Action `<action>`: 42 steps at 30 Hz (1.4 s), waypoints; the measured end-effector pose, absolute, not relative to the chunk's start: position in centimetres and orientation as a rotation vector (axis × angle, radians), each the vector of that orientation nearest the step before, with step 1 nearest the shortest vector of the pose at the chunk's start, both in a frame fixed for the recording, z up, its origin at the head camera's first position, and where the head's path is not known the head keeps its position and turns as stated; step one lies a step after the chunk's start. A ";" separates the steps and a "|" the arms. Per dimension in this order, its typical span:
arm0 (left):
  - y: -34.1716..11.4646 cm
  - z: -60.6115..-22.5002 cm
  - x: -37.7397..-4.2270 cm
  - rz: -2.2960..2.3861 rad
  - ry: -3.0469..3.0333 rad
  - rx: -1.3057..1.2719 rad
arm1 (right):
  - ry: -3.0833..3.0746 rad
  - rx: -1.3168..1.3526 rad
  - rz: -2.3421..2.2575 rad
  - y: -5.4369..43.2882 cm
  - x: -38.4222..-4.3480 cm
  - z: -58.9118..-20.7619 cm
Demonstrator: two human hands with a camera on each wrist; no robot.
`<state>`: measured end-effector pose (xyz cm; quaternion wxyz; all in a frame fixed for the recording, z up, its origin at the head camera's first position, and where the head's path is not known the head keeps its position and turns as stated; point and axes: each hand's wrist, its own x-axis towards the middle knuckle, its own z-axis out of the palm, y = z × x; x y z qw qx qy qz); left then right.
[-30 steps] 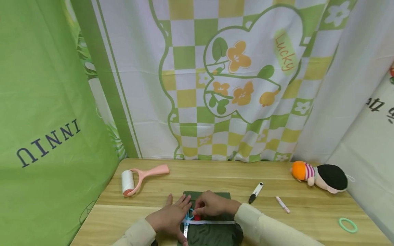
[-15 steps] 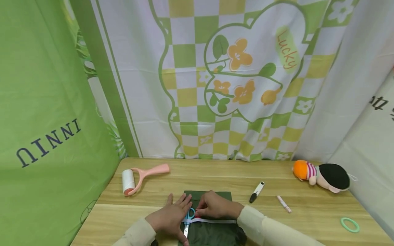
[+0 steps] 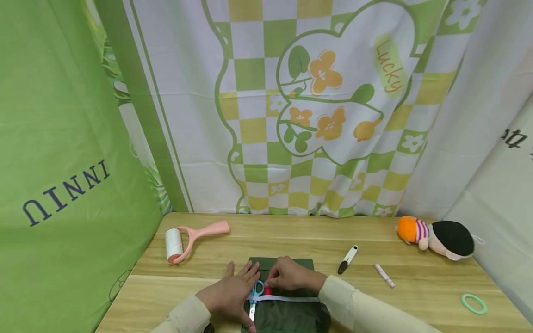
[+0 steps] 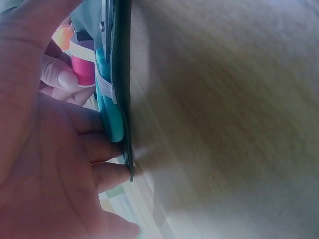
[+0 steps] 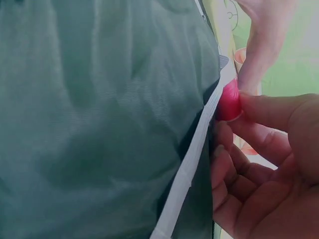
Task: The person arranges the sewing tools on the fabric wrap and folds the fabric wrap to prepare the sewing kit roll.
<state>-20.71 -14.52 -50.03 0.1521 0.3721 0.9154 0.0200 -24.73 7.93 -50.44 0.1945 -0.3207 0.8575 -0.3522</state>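
Fingers of the right hand (image 3: pixel 289 277) curl around a small red spool (image 3: pixel 267 291), pinching it at the white elastic strap (image 3: pixel 291 299) that crosses a dark green fabric pouch (image 3: pixel 287 314). Left hand (image 3: pixel 231 293) lies flat with straight fingers, pressing on the pouch's left edge just beside blue-handled scissors (image 3: pixel 255 296) tucked under the strap. Pouch rests on the wooden table (image 3: pixel 291 240) near its front edge. Farther out lie a pink lint roller (image 3: pixel 187 240), a black-and-white marker (image 3: pixel 346 260) and a plush doll (image 3: pixel 437 238).
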 end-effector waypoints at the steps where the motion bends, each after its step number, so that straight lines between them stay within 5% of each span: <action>1: -14.5 -50.0 -20.7 0.059 2.625 1.070 | 2.405 -0.895 -0.985 7.9 -24.7 -50.5; 19: -14.6 -49.7 -20.6 0.107 2.596 1.050 | 2.472 -0.962 -0.930 7.2 -24.0 -50.2; 34: -14.9 -50.1 -20.8 0.121 2.583 1.043 | 2.686 -1.535 -0.705 7.9 -22.5 -50.6; 42: -14.8 -50.1 -20.8 0.133 2.593 1.042 | 2.552 -1.459 -0.738 7.7 -22.3 -49.7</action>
